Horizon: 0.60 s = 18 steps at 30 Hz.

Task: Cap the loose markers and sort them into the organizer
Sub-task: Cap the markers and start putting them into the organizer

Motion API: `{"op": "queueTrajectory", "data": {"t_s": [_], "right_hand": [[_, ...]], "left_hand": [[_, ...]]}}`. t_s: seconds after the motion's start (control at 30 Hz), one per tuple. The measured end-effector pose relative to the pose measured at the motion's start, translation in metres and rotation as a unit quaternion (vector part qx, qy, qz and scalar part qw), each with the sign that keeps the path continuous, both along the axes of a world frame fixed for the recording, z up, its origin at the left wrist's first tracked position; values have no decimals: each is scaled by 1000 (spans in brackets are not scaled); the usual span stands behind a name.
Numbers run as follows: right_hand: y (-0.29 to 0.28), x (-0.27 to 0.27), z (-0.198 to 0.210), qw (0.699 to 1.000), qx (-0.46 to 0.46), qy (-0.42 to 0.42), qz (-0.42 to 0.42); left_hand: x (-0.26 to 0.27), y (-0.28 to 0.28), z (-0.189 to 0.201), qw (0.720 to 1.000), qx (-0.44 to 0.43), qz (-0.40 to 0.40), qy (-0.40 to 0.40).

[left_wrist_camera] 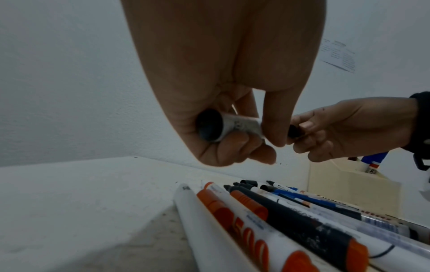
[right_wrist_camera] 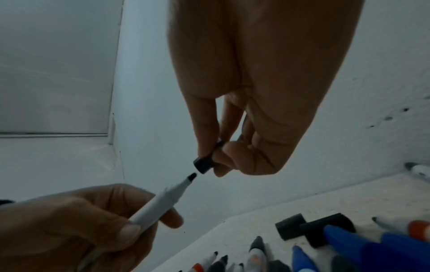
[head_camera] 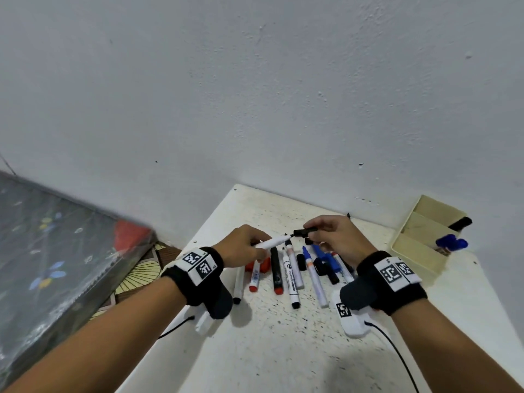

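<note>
My left hand (head_camera: pixel 249 245) grips a white marker (head_camera: pixel 270 243) with a bare black tip, held above the table. My right hand (head_camera: pixel 334 236) pinches a black cap (head_camera: pixel 305 231) just right of that tip; a small gap shows between tip and cap (right_wrist_camera: pixel 202 164) in the right wrist view. The same marker (left_wrist_camera: pixel 235 127) shows from its black rear end in the left wrist view. Several loose markers (head_camera: pixel 292 275), red, black and blue, lie under my hands, with loose black caps (right_wrist_camera: pixel 291 229) among them. The beige organizer (head_camera: pixel 425 236) stands at the right and holds blue markers (head_camera: pixel 452 243).
The white speckled table (head_camera: pixel 283 350) abuts a white wall. A patterned mattress (head_camera: pixel 56 251) lies to the left, beyond the table's left edge. A black cable (head_camera: pixel 397 355) trails from my right wrist.
</note>
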State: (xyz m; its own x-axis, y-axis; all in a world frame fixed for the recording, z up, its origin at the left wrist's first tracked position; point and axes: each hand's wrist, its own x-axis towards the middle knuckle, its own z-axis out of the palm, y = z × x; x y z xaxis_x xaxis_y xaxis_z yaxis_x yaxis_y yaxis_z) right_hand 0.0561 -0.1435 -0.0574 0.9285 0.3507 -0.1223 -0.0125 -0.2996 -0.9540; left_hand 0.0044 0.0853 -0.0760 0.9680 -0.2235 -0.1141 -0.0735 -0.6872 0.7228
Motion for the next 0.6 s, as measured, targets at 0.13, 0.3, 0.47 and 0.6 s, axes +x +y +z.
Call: {"op": "queueTrajectory", "data": {"t_s": [0.13,0.3,0.47,0.6], "right_hand": [[15,-4,-4,998,-27,-26,51],[14,2,-6,998,-31,-16,50],[2,24,-20,978,-193,-43,64],[13,33,-26,946,-298,-63,114]], "left_hand": [[1,-8,2,1000,-7,-9,4],[-2,-1,-2,1000,-8,-18,5],[-2,11,-5,1000,-5,6,-4],[-3,12,-2,1000,8,15,-6]]}}
